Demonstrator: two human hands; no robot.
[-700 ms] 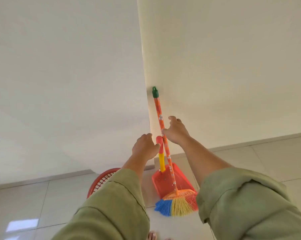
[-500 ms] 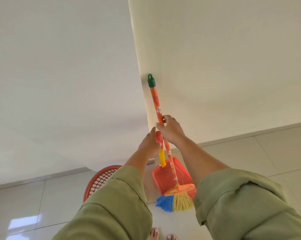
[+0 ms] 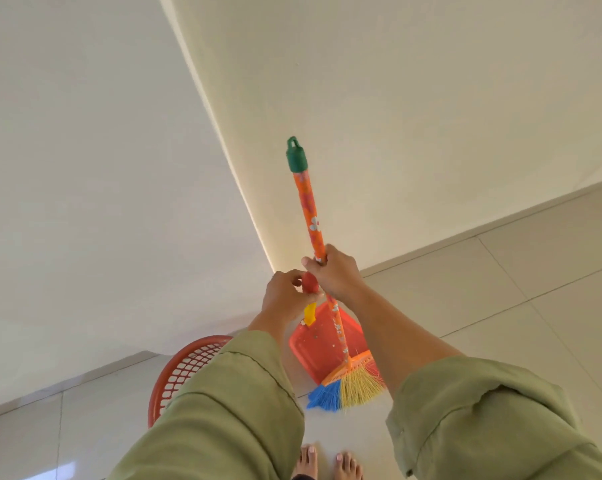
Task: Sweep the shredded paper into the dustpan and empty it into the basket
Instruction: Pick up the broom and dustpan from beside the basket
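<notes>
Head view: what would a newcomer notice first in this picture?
The bright orange broom stands out at centre, gripped by the right hand. Beside it the left hand holds the handle of the red dustpan, low by the wall corner. A red basket sits at lower left.

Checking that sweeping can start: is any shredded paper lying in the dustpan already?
No: the red dustpan shows only a few tiny specks, and the broom stands in front of it.

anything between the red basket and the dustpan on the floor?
Head view: only the left sleeve overlaps the gap between basket and dustpan; floor there hidden.
</notes>
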